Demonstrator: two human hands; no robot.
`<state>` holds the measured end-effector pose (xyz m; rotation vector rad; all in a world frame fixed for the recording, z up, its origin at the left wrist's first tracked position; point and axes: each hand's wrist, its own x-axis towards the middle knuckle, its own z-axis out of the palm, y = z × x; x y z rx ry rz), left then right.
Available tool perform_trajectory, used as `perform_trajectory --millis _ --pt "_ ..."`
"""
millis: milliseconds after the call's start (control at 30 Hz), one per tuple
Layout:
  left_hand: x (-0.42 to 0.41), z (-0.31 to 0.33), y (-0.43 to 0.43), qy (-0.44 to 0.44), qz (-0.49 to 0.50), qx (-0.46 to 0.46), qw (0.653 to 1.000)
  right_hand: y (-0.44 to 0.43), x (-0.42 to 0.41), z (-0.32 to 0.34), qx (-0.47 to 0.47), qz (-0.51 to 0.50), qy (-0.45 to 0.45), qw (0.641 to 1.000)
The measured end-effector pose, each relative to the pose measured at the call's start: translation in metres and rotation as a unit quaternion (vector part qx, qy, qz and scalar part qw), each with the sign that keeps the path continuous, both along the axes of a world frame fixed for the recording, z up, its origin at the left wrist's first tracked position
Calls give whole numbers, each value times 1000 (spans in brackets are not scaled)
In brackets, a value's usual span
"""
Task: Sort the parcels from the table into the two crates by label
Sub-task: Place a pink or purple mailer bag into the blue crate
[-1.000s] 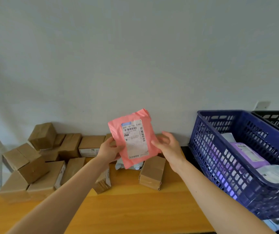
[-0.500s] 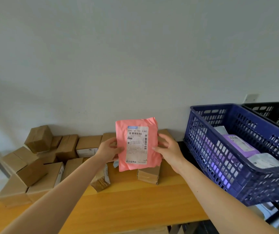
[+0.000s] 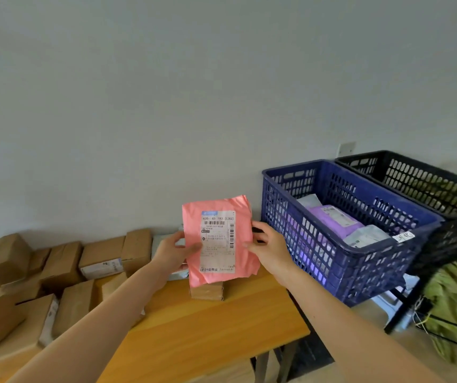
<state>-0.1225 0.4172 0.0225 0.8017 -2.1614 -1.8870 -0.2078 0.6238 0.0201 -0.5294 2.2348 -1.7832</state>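
The pink parcel [image 3: 219, 241] is hanging upright over the desk [image 3: 221, 327], the left hand [image 3: 170, 252] and right hand [image 3: 268, 250] pinching its side edges, and is risking a wrong drop, since its label's fine print is blurring and the black crate [image 3: 415, 175] beyond the blue crate [image 3: 332, 272] is hiding its contents.

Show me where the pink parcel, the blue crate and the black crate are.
pink parcel [image 3: 217, 241]: head view, on its white label.
blue crate [image 3: 318, 258]: head view, on its near long wall.
black crate [image 3: 420, 178]: head view, on its far mesh wall.
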Motion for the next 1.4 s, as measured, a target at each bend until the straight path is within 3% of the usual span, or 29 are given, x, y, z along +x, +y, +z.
perform_trajectory --millis 467,933,1400 --pt "-43 14 177 26 -19 -12 999 178 -28 12 -17 -51 8 999" --pt "-74 17 354 -1 -19 -34 999 347 -55 1 -26 -76 11 997" --pt "-206 19 449 25 -98 12 995 449 -151 5 -11 -185 18 983"
